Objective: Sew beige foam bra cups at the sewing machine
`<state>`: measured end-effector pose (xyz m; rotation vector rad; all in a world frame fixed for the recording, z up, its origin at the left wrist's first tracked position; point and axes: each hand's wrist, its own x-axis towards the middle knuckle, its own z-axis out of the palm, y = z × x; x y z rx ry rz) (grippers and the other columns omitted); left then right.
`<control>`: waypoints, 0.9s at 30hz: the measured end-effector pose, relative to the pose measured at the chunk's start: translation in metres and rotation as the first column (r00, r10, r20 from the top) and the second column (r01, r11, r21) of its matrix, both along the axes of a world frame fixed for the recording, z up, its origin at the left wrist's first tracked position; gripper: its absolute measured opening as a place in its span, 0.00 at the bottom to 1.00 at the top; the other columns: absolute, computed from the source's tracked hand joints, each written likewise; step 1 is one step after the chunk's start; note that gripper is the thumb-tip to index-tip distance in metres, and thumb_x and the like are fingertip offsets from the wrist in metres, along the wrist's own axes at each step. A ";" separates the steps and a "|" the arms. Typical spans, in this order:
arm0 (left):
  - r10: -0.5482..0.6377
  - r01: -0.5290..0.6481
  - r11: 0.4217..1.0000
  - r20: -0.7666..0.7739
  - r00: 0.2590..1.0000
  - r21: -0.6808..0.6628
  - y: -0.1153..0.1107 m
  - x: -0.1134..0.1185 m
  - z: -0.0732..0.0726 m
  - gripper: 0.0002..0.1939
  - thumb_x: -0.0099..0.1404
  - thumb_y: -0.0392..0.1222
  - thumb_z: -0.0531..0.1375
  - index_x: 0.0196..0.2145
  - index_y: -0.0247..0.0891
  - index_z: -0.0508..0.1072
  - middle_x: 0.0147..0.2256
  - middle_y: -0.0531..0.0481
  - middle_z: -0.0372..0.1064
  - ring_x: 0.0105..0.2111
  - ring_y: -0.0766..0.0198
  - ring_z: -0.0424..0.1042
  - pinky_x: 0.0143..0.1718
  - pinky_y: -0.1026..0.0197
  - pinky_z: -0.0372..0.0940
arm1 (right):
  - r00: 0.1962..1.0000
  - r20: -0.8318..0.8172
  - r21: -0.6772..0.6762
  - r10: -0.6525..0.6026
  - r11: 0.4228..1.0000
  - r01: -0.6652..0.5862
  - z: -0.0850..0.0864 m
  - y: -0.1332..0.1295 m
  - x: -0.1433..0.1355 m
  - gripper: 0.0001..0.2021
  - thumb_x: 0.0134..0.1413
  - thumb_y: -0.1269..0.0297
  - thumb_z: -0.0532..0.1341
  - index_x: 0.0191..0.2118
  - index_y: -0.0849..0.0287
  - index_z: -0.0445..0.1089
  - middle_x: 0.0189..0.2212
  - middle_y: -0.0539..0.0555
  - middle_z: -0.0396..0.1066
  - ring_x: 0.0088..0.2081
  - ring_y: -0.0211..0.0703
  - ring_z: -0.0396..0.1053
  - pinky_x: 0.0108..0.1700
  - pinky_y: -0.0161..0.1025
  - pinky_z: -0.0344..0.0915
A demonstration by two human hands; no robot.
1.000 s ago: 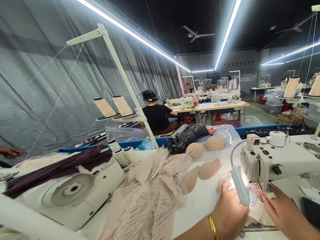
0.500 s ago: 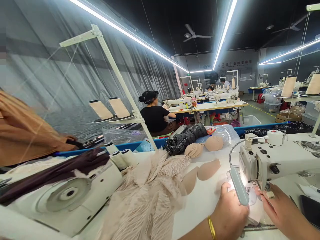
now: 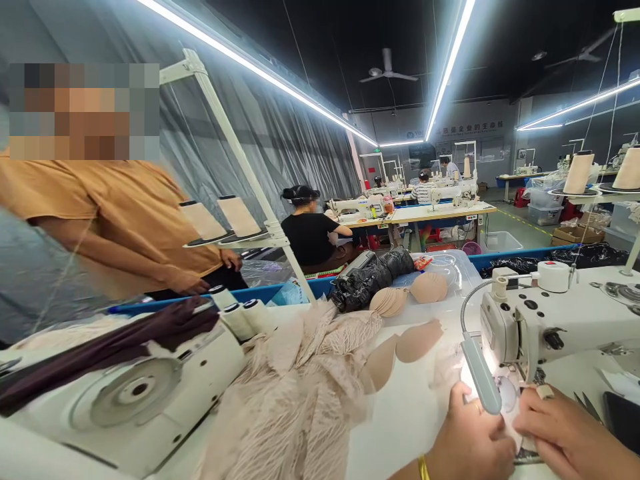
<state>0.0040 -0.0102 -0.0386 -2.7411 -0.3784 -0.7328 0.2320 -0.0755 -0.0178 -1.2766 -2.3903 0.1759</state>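
Two bare hands work at four to five o'clock, at a white sewing machine (image 3: 565, 320) on a white desk (image 3: 400, 427). One small pale beige fabric piece (image 3: 511, 424) lies between them, beneath a slim grey lamp (image 3: 481, 375). The left hand (image 3: 473, 433), wearing one gold bracelet (image 3: 423, 468), rests at the fabric; its fingertips are partly hidden, so I cannot tell whether its grip is wide or narrow. The right hand (image 3: 560, 423) has a narrow grip, its curled fingers holding the fabric's near right part.

Toward five o'clock lie two smooth beige cup-shaped pieces (image 3: 419, 340). Beyond them, at four o'clock, are two groups of rounded beige cups (image 3: 389, 301), the left one a fanned stack. Crumpled beige lace fabric (image 3: 295, 400) spreads at six o'clock. At eight o'clock, three white thread cones (image 3: 237, 321) stand beside a second white machine (image 3: 143, 390). One person in an orange shirt (image 3: 115, 220) stands at nine o'clock.
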 end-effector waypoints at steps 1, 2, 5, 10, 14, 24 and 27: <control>-0.015 0.014 0.999 0.029 0.999 0.032 -0.001 0.000 -0.004 0.11 0.60 0.38 0.64 0.23 0.39 0.66 0.21 0.57 0.60 0.23 0.66 0.55 0.38 0.51 0.61 | 1.000 0.000 -0.028 0.012 1.000 -0.012 0.004 -0.001 -0.002 0.13 0.63 0.74 0.57 0.36 0.48 0.75 0.35 0.50 0.77 0.36 0.47 0.75 0.37 0.39 0.71; -0.032 0.028 0.997 0.070 0.997 0.065 -0.001 0.000 -0.007 0.10 0.59 0.39 0.64 0.23 0.40 0.66 0.21 0.57 0.60 0.22 0.67 0.54 0.37 0.51 0.60 | 1.000 -0.004 -0.047 0.018 0.999 -0.018 0.007 -0.001 -0.003 0.13 0.63 0.74 0.57 0.34 0.49 0.74 0.34 0.50 0.76 0.36 0.47 0.74 0.37 0.39 0.70; -0.072 0.051 0.992 0.182 0.981 0.117 -0.002 -0.003 -0.005 0.08 0.59 0.39 0.63 0.25 0.40 0.67 0.24 0.57 0.62 0.23 0.66 0.55 0.39 0.50 0.60 | 1.000 -0.024 -0.057 0.007 0.998 -0.008 0.009 -0.001 -0.005 0.12 0.63 0.74 0.57 0.34 0.50 0.74 0.34 0.50 0.76 0.35 0.47 0.73 0.38 0.40 0.69; -0.025 0.023 1.000 0.140 0.990 0.016 -0.001 -0.007 0.013 0.12 0.58 0.36 0.63 0.23 0.38 0.62 0.26 0.56 0.64 0.26 0.66 0.59 0.43 0.49 0.60 | 1.000 -0.006 -0.034 -0.007 0.999 0.007 0.001 0.002 -0.005 0.13 0.63 0.75 0.58 0.42 0.48 0.76 0.37 0.50 0.77 0.38 0.47 0.75 0.38 0.39 0.69; 0.000 0.007 0.997 0.090 0.996 -0.079 0.002 -0.009 0.028 0.11 0.57 0.34 0.64 0.23 0.38 0.63 0.28 0.54 0.68 0.31 0.63 0.64 0.45 0.49 0.61 | 0.995 0.078 -0.067 -0.061 0.996 0.066 -0.011 0.005 -0.005 0.16 0.68 0.74 0.54 0.46 0.49 0.76 0.39 0.52 0.76 0.40 0.49 0.76 0.39 0.42 0.70; -0.020 -0.016 0.974 -0.160 0.987 -0.225 0.028 -0.023 0.041 0.06 0.71 0.42 0.63 0.36 0.40 0.76 0.39 0.50 0.76 0.41 0.57 0.72 0.56 0.44 0.58 | 0.994 0.053 -0.025 -0.094 0.995 0.095 -0.023 0.015 -0.007 0.17 0.68 0.73 0.52 0.49 0.47 0.75 0.42 0.52 0.78 0.39 0.49 0.77 0.39 0.42 0.72; -0.010 -0.026 0.983 -0.195 0.981 -0.179 0.044 -0.022 0.039 0.08 0.73 0.43 0.61 0.35 0.40 0.77 0.37 0.51 0.76 0.40 0.58 0.72 0.55 0.46 0.57 | 0.994 0.036 0.027 -0.106 0.994 0.105 -0.019 0.016 -0.010 0.15 0.68 0.72 0.52 0.44 0.48 0.75 0.41 0.52 0.79 0.38 0.49 0.77 0.38 0.42 0.73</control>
